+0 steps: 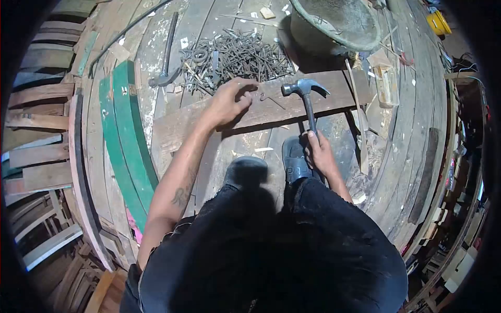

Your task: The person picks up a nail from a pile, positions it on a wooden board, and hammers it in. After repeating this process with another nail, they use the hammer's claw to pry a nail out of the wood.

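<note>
My right hand (322,154) is wrapped round the handle of a claw hammer (308,104), whose head is over the right part of a wooden plank (334,89). My left hand (229,107) hovers at the middle of the plank, its fingers apart and curved, with nothing visible between them. A thin bent nail (273,101) lies on the plank between my left hand and the hammer. Just beyond the plank is a heap of nails (248,57), close to my left fingertips.
A large bucket (334,26) stands at the top right. A pry bar (169,49) lies left of the nails, and green boards (125,135) lie further left. Near the plank's right end are wood scraps (385,83). My sandalled feet are below the plank.
</note>
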Demonstrator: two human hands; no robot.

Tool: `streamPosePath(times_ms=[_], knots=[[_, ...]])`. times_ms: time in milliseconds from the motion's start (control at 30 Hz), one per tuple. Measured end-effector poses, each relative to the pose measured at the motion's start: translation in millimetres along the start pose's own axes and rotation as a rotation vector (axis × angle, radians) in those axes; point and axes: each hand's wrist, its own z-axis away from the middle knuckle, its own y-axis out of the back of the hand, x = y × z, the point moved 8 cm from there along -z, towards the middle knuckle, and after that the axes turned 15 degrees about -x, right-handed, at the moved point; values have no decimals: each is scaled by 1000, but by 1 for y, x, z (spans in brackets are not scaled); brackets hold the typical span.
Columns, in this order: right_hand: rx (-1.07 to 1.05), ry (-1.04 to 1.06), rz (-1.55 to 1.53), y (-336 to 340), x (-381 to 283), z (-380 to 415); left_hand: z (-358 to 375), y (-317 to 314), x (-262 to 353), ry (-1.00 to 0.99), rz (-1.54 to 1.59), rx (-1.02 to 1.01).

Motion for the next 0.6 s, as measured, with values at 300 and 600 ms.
streamPosePath(times_ms=[300, 600], knots=[[-11, 4, -101, -4, -5, 2, 1, -9, 15, -50, -234, 4], [-45, -60, -157, -6, -2, 4, 2, -10, 6, -120, -246, 65]])
